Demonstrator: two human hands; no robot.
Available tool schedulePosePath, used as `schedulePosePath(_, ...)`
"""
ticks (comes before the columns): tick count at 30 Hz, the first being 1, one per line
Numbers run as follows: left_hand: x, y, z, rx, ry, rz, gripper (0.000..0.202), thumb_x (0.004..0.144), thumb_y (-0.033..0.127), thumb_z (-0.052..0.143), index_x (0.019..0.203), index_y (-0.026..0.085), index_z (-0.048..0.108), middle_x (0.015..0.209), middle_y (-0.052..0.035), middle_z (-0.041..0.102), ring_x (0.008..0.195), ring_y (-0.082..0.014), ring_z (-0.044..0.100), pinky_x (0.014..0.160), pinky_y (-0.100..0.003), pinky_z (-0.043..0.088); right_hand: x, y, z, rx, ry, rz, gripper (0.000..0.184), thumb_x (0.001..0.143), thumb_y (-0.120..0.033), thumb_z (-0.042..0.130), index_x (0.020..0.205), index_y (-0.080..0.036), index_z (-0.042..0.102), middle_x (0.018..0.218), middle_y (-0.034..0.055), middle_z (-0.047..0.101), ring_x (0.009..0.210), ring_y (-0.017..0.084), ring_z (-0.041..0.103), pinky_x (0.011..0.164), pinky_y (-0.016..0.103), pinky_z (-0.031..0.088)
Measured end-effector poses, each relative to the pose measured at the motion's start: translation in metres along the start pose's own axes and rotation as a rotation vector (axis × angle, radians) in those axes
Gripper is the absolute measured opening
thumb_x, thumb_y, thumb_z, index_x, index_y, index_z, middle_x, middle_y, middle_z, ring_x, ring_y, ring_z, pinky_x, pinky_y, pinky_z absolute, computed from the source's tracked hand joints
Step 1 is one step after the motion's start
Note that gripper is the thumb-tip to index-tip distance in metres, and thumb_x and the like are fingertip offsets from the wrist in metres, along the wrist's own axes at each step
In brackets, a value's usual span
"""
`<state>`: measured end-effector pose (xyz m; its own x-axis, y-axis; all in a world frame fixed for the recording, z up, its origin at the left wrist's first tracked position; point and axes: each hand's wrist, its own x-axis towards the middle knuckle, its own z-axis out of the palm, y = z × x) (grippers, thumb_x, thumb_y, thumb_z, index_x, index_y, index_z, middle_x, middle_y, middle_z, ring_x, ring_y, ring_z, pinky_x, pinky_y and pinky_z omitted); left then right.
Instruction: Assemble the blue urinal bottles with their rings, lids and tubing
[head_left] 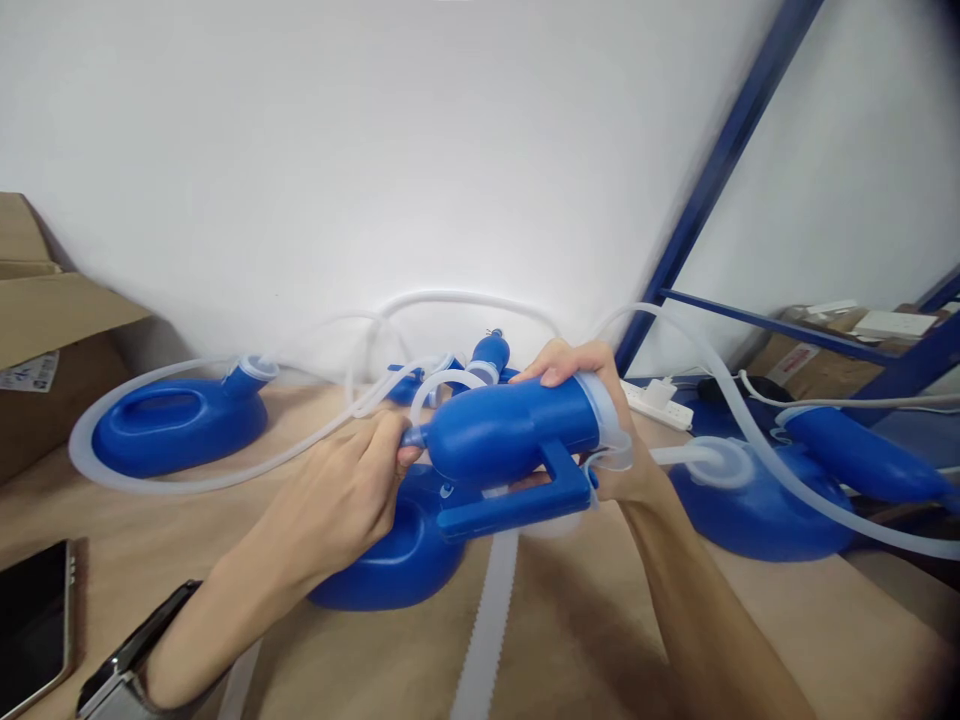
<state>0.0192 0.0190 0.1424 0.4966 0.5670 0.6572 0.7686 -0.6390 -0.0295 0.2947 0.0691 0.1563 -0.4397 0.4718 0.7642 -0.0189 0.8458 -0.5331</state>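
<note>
Held up in front of me is a blue plastic urinal funnel [495, 430] with a side handle and a milky cap at its wide end. My left hand [352, 490] pinches its narrow spout, where a translucent hose [454, 378] curves away. My right hand [577, 365] wraps the wide end from behind, fingers partly hidden. Just below sits a blue jug [405, 560] with a moulded handle, partly covered by the funnel and my left hand. Behind the funnel, a smaller-looking blue funnel [491, 352] lies near the wall.
At left lie another blue jug [184, 420] with a looped hose, a cardboard box [60, 370] and a phone [34, 610]. On the right stand a blue jug [772, 510], a blue funnel [862, 455] and a power strip [664, 405]. A blue metal frame [720, 180] rises behind.
</note>
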Motion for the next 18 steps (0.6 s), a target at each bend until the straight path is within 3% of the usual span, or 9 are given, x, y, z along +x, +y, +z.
schedulePosePath(8, 0.0, -0.001, 0.006, -0.071, -0.163, -0.08, 0.023, 0.105, 0.023, 0.03, 0.09, 0.023, 0.047, 0.08, -0.0064, 0.068, 0.07, -0.0268, 0.066, 0.062, -0.034, 0.045, 0.004, -0.023, 0.002, -0.174, -0.059, -0.062, 0.06, 0.07, -0.044, 0.093, 0.116, -0.035, 0.057, 0.11, 0.0042, 0.059, 0.097, 0.027, 0.058, 0.086, 0.045, 0.053)
schedulePosePath(18, 0.001, 0.004, 0.003, -0.107, -0.083, -0.038, 0.019, 0.103, 0.022, 0.031, 0.095, 0.022, 0.048, 0.076, -0.0047, 0.067, 0.062, -0.0231, 0.064, 0.056, -0.031, 0.042, 0.007, -0.024, 0.0, -0.132, -0.041, -0.071, 0.056, 0.073, -0.054, 0.089, 0.114, -0.033, 0.057, 0.107, 0.0032, 0.059, 0.094, 0.026, 0.059, 0.082, 0.042, 0.051)
